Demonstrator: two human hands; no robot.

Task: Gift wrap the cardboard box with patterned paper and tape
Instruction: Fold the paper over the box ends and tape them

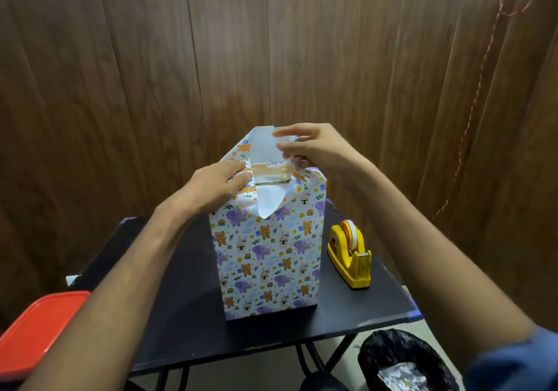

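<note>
The cardboard box (267, 258) stands upright on the black table (181, 315), its sides covered in white paper printed with bears, elephants and rainbows. At the top the paper is partly folded: a white flap (264, 146) sticks up at the back, and another white flap (270, 202) hangs over the near edge. A bare strip of the box top with shiny tape (268, 173) shows between them. My left hand (219, 182) lies flat on the left fold, fingers straight. My right hand (314, 149) pinches the raised back flap between thumb and fingers.
A yellow tape dispenser (350, 253) with a roll of tape stands on the table to the right of the box. A red lid (36, 333) sits at the lower left. A bin lined with a black bag (401, 360) is below right. A wooden wall stands close behind.
</note>
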